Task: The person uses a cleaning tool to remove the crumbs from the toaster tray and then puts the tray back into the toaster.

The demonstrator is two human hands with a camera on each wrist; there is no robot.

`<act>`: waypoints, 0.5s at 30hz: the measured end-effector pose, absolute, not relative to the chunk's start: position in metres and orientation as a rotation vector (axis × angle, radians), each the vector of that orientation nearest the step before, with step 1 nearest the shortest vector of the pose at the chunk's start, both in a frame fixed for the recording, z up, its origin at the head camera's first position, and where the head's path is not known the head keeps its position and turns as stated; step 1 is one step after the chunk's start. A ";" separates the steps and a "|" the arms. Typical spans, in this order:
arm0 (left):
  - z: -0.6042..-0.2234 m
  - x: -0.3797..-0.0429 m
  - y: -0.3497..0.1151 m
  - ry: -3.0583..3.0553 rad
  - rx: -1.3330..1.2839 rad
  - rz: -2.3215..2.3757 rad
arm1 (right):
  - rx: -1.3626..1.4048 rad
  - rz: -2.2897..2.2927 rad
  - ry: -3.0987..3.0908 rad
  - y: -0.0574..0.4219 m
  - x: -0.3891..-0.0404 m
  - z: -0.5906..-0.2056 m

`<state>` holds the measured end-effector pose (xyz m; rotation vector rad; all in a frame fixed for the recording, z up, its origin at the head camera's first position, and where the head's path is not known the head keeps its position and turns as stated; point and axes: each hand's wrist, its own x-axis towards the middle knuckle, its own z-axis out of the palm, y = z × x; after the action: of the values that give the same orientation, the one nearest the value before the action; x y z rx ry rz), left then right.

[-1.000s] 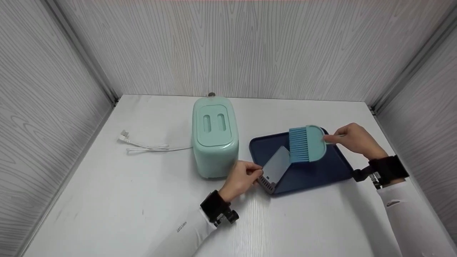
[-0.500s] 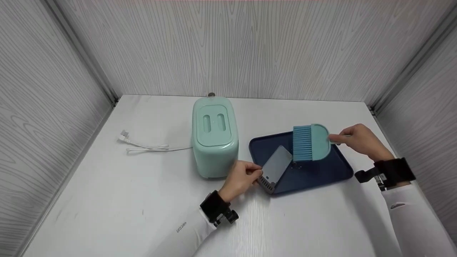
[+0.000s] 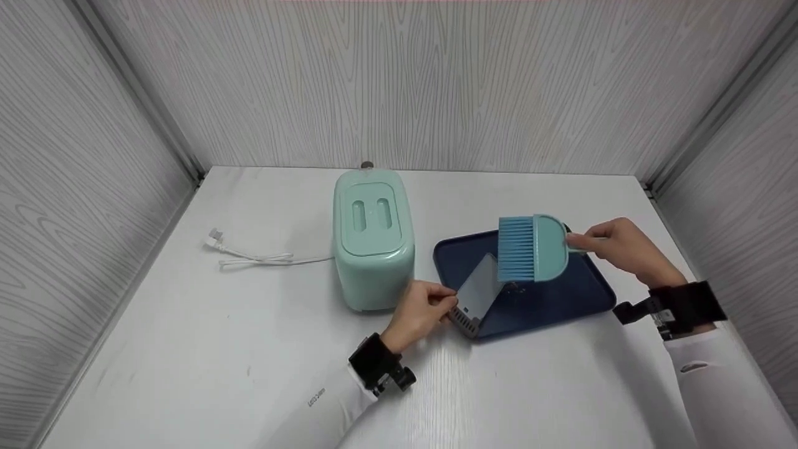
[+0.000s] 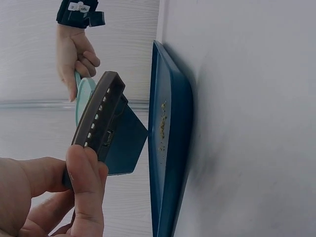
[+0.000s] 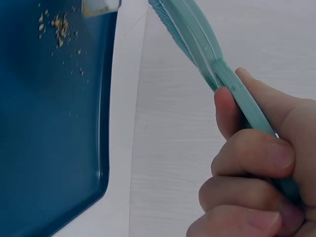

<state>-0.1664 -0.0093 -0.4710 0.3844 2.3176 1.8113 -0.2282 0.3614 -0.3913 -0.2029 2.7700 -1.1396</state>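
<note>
Shifted slightly left above a navy tray (image 3: 561, 305), a teal brush (image 3: 533, 248) overlaps a tilted grey dustpan (image 3: 480, 290) in the head view.
Right grip (image 3: 626, 249) clasps the brush's handle, long axis side to side, bristles leftward; left grip (image 3: 419, 313) pinches the dustpan's rear, long axis slanting away rightward, apparently angled so its free edge faces bristles and scattered crumbs (image 4: 163, 121).

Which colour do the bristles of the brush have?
The bristles are blue; the head view shows them best.
</note>
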 end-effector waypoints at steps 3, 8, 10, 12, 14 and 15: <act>-0.471 -0.166 -0.009 2.314 0.382 1.807 | -0.248 -1.193 2.728 0.352 -0.226 -0.392; -0.471 -0.167 -0.009 2.329 0.379 1.798 | -0.295 -1.212 2.692 0.335 -0.222 -0.395; -0.471 -0.167 -0.009 2.335 0.381 1.792 | -0.307 -1.205 2.676 0.329 -0.221 -0.396; -0.471 -0.166 -0.009 2.333 0.383 1.788 | -0.311 -1.219 2.638 0.324 -0.220 -0.398; -0.470 -0.166 -0.009 2.329 0.382 1.784 | -0.317 -1.234 2.599 0.319 -0.220 -0.400; -0.470 -0.166 -0.009 2.327 0.383 1.783 | -0.316 -1.238 2.580 0.317 -0.220 -0.401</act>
<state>-0.1658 -0.0093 -0.4698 0.3829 2.3270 1.7825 -0.2200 0.3173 -0.4010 -0.3164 2.5799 -1.2375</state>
